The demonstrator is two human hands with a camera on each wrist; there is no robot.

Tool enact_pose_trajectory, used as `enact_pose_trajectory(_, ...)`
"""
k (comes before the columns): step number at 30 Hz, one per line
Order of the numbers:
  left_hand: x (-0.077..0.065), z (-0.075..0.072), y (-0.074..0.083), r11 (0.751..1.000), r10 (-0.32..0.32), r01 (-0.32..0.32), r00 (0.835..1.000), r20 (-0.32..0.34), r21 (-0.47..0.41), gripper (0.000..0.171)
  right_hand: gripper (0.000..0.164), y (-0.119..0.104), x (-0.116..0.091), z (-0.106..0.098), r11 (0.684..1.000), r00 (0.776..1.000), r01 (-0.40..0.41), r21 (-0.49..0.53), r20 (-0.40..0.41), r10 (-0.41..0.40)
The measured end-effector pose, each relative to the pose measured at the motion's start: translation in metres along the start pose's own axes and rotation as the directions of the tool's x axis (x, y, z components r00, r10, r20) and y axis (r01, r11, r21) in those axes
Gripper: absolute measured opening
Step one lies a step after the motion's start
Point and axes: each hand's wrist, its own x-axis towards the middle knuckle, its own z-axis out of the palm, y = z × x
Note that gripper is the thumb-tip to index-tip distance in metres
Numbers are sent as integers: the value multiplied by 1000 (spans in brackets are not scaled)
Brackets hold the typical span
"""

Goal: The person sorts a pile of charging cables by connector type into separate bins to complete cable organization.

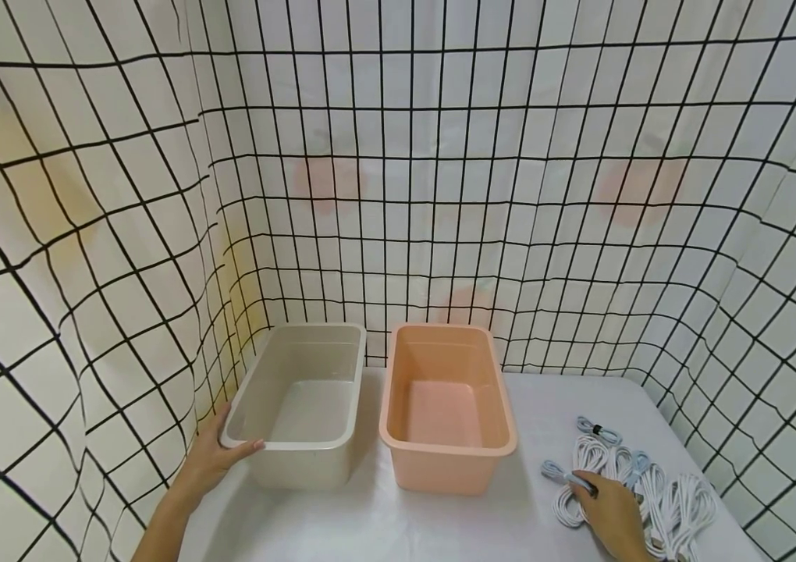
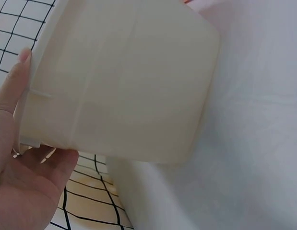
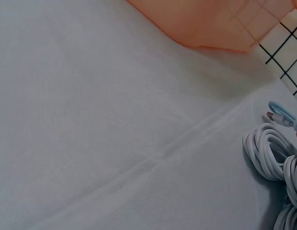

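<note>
At the left, my left hand (image 1: 210, 462) holds the front left corner of a cream plastic bin (image 1: 300, 468). In the left wrist view, the thumb of the left hand (image 2: 23, 177) lies along the rim of the bin (image 2: 124, 86), with the other fingers bent beneath its edge. My right hand (image 1: 612, 511) pinches a bundled light blue cable (image 1: 556, 471) above a pile of coiled white cables (image 1: 675, 499). Only a fingertip shows in the right wrist view, beside the blue cable (image 3: 281, 116) and white coils (image 3: 263, 151). Both bundles show metal plugs.
A peach plastic bin (image 1: 447, 472) stands right of the cream one on the white tablecloth (image 1: 433, 527). Another blue cable with a black tie (image 1: 598, 430) lies behind the pile. Black wire mesh (image 1: 440, 179) over white cloth encloses the back and both sides.
</note>
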Motion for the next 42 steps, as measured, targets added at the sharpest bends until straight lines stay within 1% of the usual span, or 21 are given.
enact_pose_trajectory(3,0,0,-1,1000,-7,7,1000,-1,8,110,30,-3,1,-3,999,1000,-25,23,7,25)
enact_pose_trajectory(7,0,0,-2,1000,-2,2,1000,-7,12,110,29,-6,2,-8,999,1000,-21,41,-22,22)
enact_pose_trajectory(11,1,1,-3,1000,3,-3,1000,-6,-2,109,26,-6,2,-13,999,995,28,41,-100,-24)
enact_pose_trajectory(16,1,3,-5,1000,-3,3,1000,-6,-6,109,25,-5,1,-16,996,981,78,43,-180,-69)
enact_pose_trajectory(20,1,4,-6,1000,-3,3,1000,-2,-8,109,23,-9,2,-19,992,962,116,46,-253,-101)
enact_pose_trajectory(22,1,3,-6,1000,-2,2,1000,-1,-10,108,24,-11,3,-20,990,954,130,48,-276,-112)
enact_pose_trajectory(23,1,3,-6,1000,-2,2,1000,-2,-13,108,24,-13,5,-21,990,953,135,50,-281,-115)
enact_pose_trajectory(29,0,3,-5,1000,-3,3,1000,-3,-11,109,26,-20,9,-27,991,960,118,64,-262,-97)
enact_pose_trajectory(31,0,3,-5,1000,2,-2,1000,-5,-10,109,24,-23,11,-28,988,952,139,60,-282,-117)
enact_pose_trajectory(35,0,3,-5,1000,3,-3,1000,-10,-12,109,23,-28,15,-32,979,928,199,49,-329,-172)
enact_pose_trajectory(42,0,2,-3,1000,18,-18,1000,-7,-24,108,23,-41,20,-44,971,916,229,68,-353,-191)
